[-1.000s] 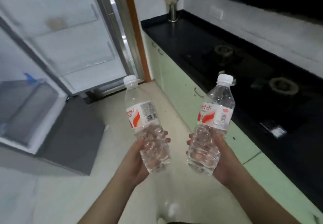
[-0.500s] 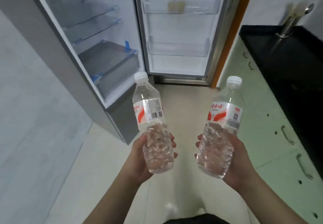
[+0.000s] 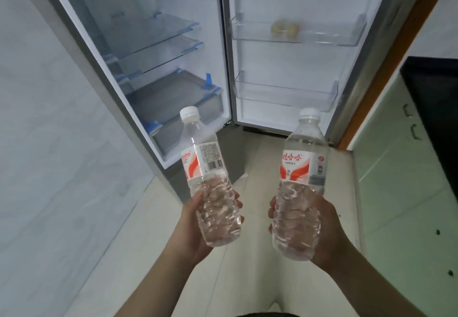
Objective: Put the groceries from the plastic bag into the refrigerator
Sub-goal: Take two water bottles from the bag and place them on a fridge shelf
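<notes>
1. Fingers of the left hand wrap the ribbed lower half of one clear plastic water bottle with a white cap and red-and-white label; fingers of the right hand grip a second clear plastic water bottle of the same kind. Both bottles stand nearly upright, well apart from each other.

2. Change: a second ago the view faced the black kitchen worktop and only the edge of the appliance. Now it has swung round, and the open white refrigerator fills the view from 10 to 1 o'clock. The bottles are held much as before.

3. Meaning: the person appears lined up to load both bottles, but neither is inside yet; they hang over the floor in front of the refrigerator.

4. Surroundings: at 11 o'clock sit clear glass shelves with blue trim, with a grey drawer beneath. At 12 to 1 o'clock the open door carries a clear upper door bin holding two pale round items, too blurred to name, and a lower door bin. Pale green cabinets run along 3 o'clock under the worktop.

5. Obstacles: nothing lies between the bottles and the shelves or bins. The plastic bag is not in view.
</notes>
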